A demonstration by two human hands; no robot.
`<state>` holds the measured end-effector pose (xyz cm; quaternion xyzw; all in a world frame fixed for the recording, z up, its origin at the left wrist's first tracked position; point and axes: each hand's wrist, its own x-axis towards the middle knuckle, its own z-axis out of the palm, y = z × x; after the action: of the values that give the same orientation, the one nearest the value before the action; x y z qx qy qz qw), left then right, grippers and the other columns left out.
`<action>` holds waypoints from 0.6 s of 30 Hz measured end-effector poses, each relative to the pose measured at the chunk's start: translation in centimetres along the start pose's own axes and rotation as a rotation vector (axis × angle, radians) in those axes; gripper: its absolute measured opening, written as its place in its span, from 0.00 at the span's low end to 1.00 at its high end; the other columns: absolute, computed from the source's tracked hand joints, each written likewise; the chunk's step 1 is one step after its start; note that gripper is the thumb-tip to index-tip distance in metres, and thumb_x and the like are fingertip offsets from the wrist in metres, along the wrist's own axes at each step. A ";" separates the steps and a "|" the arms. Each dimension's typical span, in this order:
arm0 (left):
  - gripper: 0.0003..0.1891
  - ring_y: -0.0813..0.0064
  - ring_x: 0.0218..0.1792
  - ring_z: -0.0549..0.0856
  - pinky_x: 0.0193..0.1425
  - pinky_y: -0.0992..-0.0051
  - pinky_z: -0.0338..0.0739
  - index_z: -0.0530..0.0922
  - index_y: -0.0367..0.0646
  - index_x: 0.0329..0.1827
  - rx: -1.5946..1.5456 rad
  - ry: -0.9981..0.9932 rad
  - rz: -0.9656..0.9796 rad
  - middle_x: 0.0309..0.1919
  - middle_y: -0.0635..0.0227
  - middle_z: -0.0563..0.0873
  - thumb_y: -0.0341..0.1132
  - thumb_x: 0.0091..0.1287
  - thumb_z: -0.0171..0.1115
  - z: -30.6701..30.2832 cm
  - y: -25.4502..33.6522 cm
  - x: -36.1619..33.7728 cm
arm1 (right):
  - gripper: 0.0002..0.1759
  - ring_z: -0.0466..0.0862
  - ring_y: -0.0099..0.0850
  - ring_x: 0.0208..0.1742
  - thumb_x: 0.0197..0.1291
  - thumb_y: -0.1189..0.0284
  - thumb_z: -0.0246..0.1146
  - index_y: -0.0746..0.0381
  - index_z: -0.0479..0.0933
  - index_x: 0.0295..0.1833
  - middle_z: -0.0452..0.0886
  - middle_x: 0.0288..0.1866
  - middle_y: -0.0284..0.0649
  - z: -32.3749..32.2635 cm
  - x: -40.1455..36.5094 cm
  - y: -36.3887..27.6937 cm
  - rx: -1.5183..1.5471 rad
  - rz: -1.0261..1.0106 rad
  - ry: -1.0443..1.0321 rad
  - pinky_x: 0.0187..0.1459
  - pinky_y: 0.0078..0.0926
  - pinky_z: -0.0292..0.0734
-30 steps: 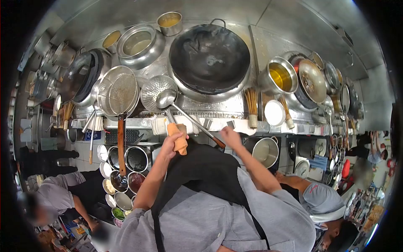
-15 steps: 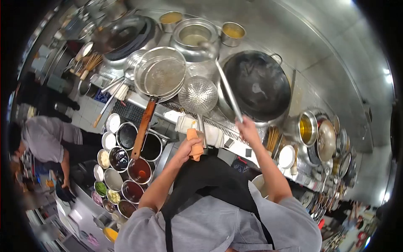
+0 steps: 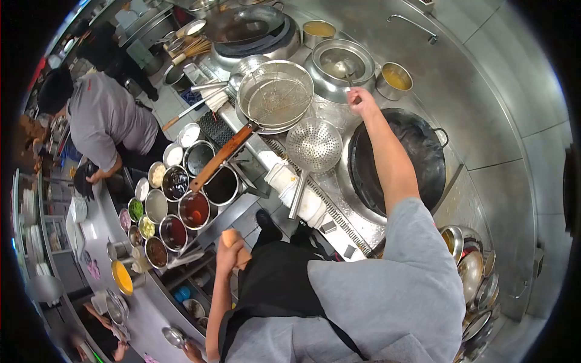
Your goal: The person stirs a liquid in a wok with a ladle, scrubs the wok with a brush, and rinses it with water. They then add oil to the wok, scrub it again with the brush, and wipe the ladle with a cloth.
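Note:
My right hand (image 3: 361, 101) is closed round the handle of a metal ladle (image 3: 346, 68). The ladle's bowl rests inside the round steel pot (image 3: 325, 89), which holds pale liquid; most of its handle is hidden by my hand and forearm. Below that forearm sits a black wok (image 3: 423, 130), partly covered by the arm. Low by my apron, my left hand (image 3: 226, 257) grips a folded orange-tan cloth (image 3: 243, 259). A perforated strainer (image 3: 314, 145) lies beside the wok, its handle pointing toward me.
A wire-mesh strainer (image 3: 275, 100) with a long wooden handle (image 3: 224, 156) reaches over several sauce containers at left. Yellow liquid fills a steel pot (image 3: 395, 81) behind the wok. Another wok (image 3: 245, 27) stands at the back left. A co-worker (image 3: 112, 118) bends over the left counter.
My right hand has moved forward to the pot, and the ladle's bowl is now inside it. My left hand with the cloth has shifted left, away from the stove. The view has turned.

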<state>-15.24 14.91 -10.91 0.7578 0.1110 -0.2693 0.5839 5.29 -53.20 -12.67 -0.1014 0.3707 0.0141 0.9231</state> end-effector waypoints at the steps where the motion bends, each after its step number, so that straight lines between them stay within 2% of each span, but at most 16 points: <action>1: 0.24 0.72 0.43 0.84 0.49 0.70 0.80 0.74 0.40 0.58 0.006 0.046 0.028 0.44 0.66 0.84 0.29 0.58 0.68 -1.2 -2.6 -0.1 | 0.07 0.69 0.21 0.13 0.66 0.77 0.55 0.72 0.70 0.38 0.67 0.16 0.31 0.4 -1.5 0.5 0.103 -0.009 -0.138 0.15 0.19 0.63; 3: 0.22 0.72 0.44 0.84 0.51 0.71 0.79 0.75 0.41 0.57 -0.064 0.104 -0.076 0.44 0.68 0.84 0.27 0.58 0.66 -2.4 -4.0 -2.0 | 0.06 0.68 0.19 0.14 0.66 0.79 0.53 0.73 0.68 0.41 0.65 0.16 0.29 -0.3 -5.7 3.0 0.314 -0.022 -0.402 0.17 0.16 0.63; 4: 0.21 0.72 0.44 0.84 0.51 0.71 0.79 0.75 0.40 0.56 -0.112 0.146 -0.154 0.44 0.68 0.84 0.27 0.59 0.66 -2.4 -4.4 -2.9 | 0.03 0.66 0.18 0.14 0.63 0.81 0.51 0.69 0.67 0.41 0.65 0.19 0.28 -1.0 -6.9 3.6 0.295 0.026 -0.489 0.18 0.17 0.64; 5: 0.20 0.72 0.43 0.84 0.51 0.71 0.79 0.75 0.40 0.55 -0.156 0.189 -0.229 0.43 0.67 0.84 0.26 0.59 0.65 -2.5 -4.6 -3.7 | 0.03 0.67 0.18 0.14 0.63 0.81 0.51 0.70 0.67 0.41 0.66 0.19 0.29 -1.8 -8.3 4.3 0.260 0.012 -0.529 0.18 0.17 0.64; 8: 0.20 0.68 0.44 0.85 0.51 0.68 0.79 0.75 0.39 0.55 -0.071 0.167 -0.132 0.43 0.64 0.84 0.29 0.58 0.66 -3.5 -9.5 -3.0 | 0.04 0.68 0.18 0.16 0.64 0.81 0.50 0.70 0.67 0.42 0.67 0.21 0.30 -1.9 -17.6 7.0 0.219 -0.024 -0.633 0.19 0.18 0.64; 9: 0.21 0.67 0.44 0.86 0.51 0.67 0.79 0.75 0.38 0.55 -0.003 0.188 -0.202 0.43 0.63 0.85 0.31 0.58 0.67 -4.2 -12.1 -2.4 | 0.05 0.68 0.18 0.16 0.64 0.80 0.50 0.71 0.68 0.43 0.68 0.22 0.30 -2.3 -20.9 7.9 0.235 -0.017 -0.651 0.20 0.19 0.64; 11: 0.23 0.64 0.45 0.86 0.52 0.66 0.79 0.76 0.36 0.55 0.129 0.217 -0.321 0.44 0.59 0.85 0.34 0.57 0.68 -5.2 -17.0 0.4 | 0.06 0.67 0.19 0.17 0.65 0.81 0.49 0.72 0.68 0.45 0.67 0.24 0.31 -1.9 -28.1 11.0 0.224 -0.020 -0.638 0.20 0.19 0.64; 14: 0.27 0.58 0.48 0.86 0.54 0.63 0.79 0.75 0.34 0.55 0.174 0.175 -0.225 0.46 0.53 0.86 0.39 0.55 0.70 -6.3 -20.7 3.6 | 0.07 0.68 0.17 0.18 0.65 0.81 0.50 0.73 0.69 0.46 0.67 0.25 0.30 -3.5 -36.3 15.3 0.178 -0.112 -0.519 0.20 0.19 0.63; 17: 0.29 0.55 0.50 0.86 0.56 0.62 0.78 0.75 0.32 0.56 0.453 0.070 -0.273 0.48 0.49 0.85 0.40 0.54 0.71 -8.1 -23.4 7.3 | 0.07 0.66 0.15 0.17 0.64 0.82 0.51 0.71 0.69 0.46 0.66 0.26 0.28 -6.2 -41.6 20.3 0.118 -0.194 -0.363 0.18 0.17 0.61; 18: 0.32 0.51 0.53 0.86 0.59 0.60 0.77 0.73 0.32 0.59 0.428 0.046 -0.291 0.50 0.47 0.85 0.42 0.54 0.71 -8.2 -23.5 7.9 | 0.07 0.66 0.15 0.17 0.64 0.81 0.51 0.70 0.70 0.46 0.66 0.25 0.27 -7.1 -42.7 22.0 0.097 -0.227 -0.296 0.17 0.16 0.61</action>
<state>-17.77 28.43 -33.11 0.8461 0.1726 -0.3507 0.3625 -32.69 -31.02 7.79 -0.0946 0.2173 -0.0935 0.9670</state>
